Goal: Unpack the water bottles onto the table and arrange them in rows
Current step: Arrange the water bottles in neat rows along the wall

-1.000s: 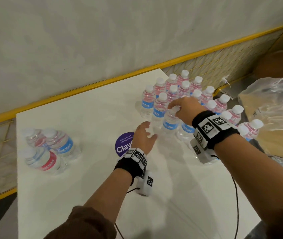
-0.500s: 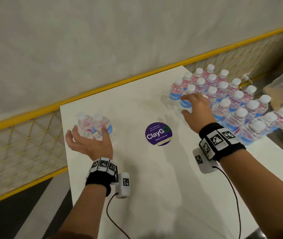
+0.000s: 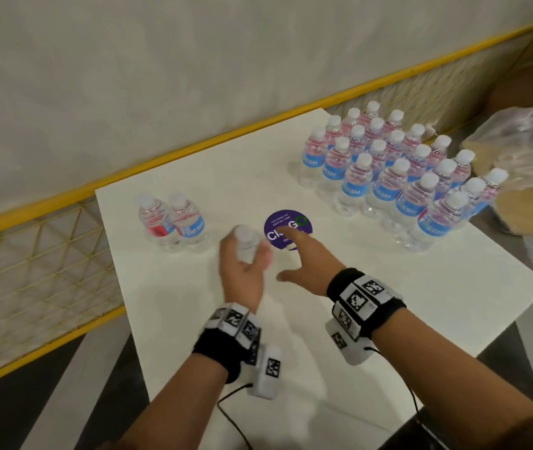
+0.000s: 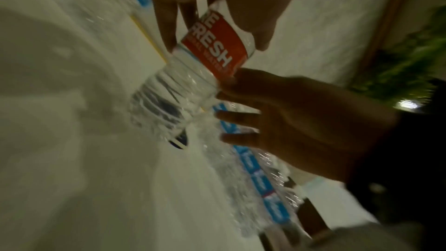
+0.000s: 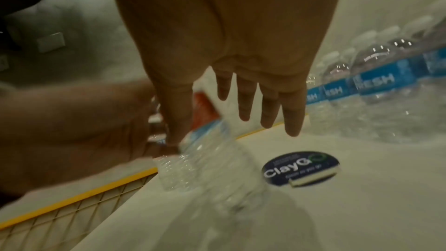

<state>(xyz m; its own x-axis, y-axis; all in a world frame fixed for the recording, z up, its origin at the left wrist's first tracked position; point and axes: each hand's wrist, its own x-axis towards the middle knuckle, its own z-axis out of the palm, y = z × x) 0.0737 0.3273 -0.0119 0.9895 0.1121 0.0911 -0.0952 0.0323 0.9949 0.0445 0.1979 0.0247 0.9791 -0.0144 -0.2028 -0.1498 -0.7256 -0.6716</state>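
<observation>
My left hand (image 3: 245, 254) grips a small clear water bottle (image 3: 246, 243) with a red label (image 4: 212, 45), tilted above the white table (image 3: 388, 303) near its middle. My right hand (image 3: 291, 254) is beside it on the right, fingers (image 5: 263, 102) straight and spread, their tips at the bottle's side (image 4: 169, 102). Two more bottles (image 3: 174, 224) stand together near the table's left edge. Several blue-labelled bottles (image 3: 388, 170) stand in rows at the far right of the table.
A round purple sticker (image 3: 288, 228) lies flat on the table just beyond my hands. A crumpled clear plastic wrap (image 3: 525, 151) sits off the table's right edge. A yellow-railed mesh fence (image 3: 47, 254) runs along the far and left sides.
My left hand went to the bottles at the table's left, took one and carried it to the middle. My right hand left the rows and moved left to meet it.
</observation>
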